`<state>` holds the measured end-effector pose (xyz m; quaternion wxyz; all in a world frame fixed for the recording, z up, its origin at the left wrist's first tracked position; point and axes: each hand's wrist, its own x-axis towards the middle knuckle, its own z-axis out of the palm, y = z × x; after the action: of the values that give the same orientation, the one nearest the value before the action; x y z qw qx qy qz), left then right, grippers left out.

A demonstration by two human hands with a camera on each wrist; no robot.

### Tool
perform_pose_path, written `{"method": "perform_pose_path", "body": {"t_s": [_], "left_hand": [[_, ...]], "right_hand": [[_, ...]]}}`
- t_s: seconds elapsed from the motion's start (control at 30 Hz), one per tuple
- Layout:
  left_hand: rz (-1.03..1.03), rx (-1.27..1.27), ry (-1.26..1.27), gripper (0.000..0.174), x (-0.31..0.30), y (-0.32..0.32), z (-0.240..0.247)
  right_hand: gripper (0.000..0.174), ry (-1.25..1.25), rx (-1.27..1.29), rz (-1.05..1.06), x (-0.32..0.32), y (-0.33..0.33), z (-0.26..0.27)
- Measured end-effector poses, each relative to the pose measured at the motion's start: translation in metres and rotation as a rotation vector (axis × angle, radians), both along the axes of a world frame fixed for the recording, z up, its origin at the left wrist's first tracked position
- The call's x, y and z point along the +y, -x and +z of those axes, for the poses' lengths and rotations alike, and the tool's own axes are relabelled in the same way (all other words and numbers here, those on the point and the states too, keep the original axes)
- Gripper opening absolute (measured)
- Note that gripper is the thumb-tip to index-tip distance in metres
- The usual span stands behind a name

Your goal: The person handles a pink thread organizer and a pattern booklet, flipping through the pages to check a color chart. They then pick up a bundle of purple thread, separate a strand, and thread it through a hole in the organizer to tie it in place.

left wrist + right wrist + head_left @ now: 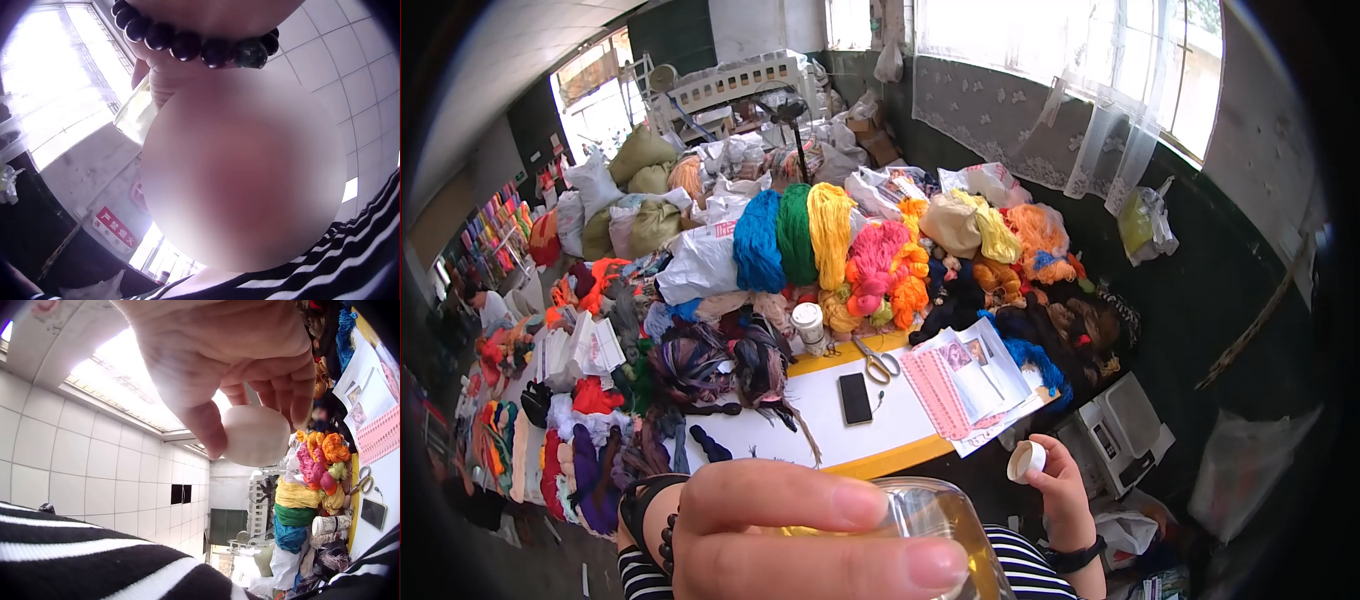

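Note:
Close under the head camera, my left hand (800, 530) grips a clear bottle (930, 500) with yellow liquid in it. It is raised and tilted, and its mouth is hidden. In the left wrist view, part of the bottle (137, 119) shows beyond the beaded bracelet, beside a blurred round patch. My right hand (1065, 490) is off the table's front right corner, pinching a white bottle cap (1027, 460) between thumb and fingers. The right wrist view shows the cap (256, 434) from close by.
On the white table (800, 440) lie a black phone (855, 398), scissors (878, 362) and printed sheets (975, 375). A white lidded cup (808, 325) stands by heaped yarn skeins (795, 235). A pale machine (1122, 430) stands right of the table.

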<state>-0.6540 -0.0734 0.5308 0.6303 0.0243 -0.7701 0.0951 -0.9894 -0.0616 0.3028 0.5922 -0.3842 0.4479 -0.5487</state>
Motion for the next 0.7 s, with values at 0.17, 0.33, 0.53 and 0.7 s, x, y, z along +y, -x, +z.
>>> {"method": "perform_pose_path", "body": {"t_s": [0.17,0.33,0.53,0.7], "left_hand": [[-0.069,0.194,0.166,0.051,-0.010,0.035,0.027],[0.140,0.288,-0.131,0.056,0.028,0.037,0.003],[0.148,-0.048,-0.013,0.058,0.016,-0.009,0.025],[0.042,0.042,0.173,0.058,-0.002,0.021,0.052]], "right_hand": [[0.061,-0.012,-0.011,-0.005,-0.001,-0.001,-0.004],[0.060,-0.026,-0.018,-0.004,-0.002,0.000,-0.006],[0.061,-0.031,-0.032,-0.011,-0.004,0.001,-0.010],[0.058,-0.030,-0.018,-0.018,-0.005,0.003,-0.015]]}}
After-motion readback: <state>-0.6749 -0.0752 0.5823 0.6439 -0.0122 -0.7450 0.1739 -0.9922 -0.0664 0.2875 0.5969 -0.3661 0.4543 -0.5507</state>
